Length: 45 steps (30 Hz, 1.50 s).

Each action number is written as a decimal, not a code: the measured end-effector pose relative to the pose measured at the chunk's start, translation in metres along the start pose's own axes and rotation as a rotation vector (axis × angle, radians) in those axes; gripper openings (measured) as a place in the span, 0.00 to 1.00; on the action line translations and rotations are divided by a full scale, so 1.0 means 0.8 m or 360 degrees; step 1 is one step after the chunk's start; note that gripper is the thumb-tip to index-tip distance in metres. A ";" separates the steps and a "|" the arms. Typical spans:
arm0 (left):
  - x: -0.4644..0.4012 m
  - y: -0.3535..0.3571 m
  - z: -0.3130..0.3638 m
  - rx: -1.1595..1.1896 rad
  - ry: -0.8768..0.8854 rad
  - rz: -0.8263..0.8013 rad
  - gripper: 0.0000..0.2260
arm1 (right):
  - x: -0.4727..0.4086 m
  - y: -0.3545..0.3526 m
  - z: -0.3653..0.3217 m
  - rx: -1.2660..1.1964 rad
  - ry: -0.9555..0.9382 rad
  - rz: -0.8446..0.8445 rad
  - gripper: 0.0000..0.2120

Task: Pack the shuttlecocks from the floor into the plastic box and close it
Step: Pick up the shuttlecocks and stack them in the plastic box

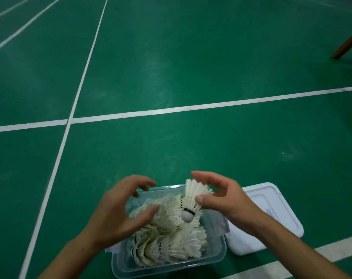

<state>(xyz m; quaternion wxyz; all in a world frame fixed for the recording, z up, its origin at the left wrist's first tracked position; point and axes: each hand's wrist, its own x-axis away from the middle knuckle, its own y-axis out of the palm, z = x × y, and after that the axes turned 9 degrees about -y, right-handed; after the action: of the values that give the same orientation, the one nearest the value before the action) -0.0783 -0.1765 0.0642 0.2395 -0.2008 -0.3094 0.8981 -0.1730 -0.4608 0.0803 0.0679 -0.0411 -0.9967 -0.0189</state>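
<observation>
The clear plastic box (211, 256) sits on the green floor (191, 67) at the near edge of the view, already heaped with white shuttlecocks (171, 238) lying in overlapping rows. The right hand (225, 198) pinches one more shuttlecock (193, 200) by its feather skirt between thumb and fingers, cork end pointing down, just above the pile. The left hand (118, 214) hovers over the left side of the box with fingers curved and spread, holding nothing; whether it touches the feathers cannot be told. No loose shuttlecocks show on the visible floor, so the packing looks nearly finished. The white lid (271, 208) lies flat on the floor just right of the box, so closing is not yet done. A wooden chair leg (346, 45) shows at the far right.
</observation>
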 end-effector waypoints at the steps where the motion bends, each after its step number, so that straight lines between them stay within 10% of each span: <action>1: 0.009 0.005 -0.006 -0.0141 0.0006 -0.0131 0.25 | 0.004 -0.007 0.003 0.0058 -0.0023 0.0043 0.28; 5: 0.023 0.034 -0.007 -0.0457 0.0041 -0.0334 0.36 | 0.018 -0.009 0.015 0.0153 -0.0122 0.0160 0.30; 26: 0.003 0.078 -0.020 -0.0723 -0.0087 -0.0352 0.29 | 0.004 0.036 0.078 0.0856 -0.0074 0.0044 0.32; 45: 0.002 -0.014 0.011 -0.0064 -0.0167 -0.0094 0.32 | -0.027 0.043 -0.019 0.1477 -0.0492 -0.0402 0.41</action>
<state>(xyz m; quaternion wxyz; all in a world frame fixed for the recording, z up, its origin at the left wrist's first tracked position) -0.0806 -0.1719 0.0771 0.2452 -0.1490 -0.3452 0.8936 -0.1468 -0.4291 0.0935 -0.0721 0.1121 -0.8956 0.4244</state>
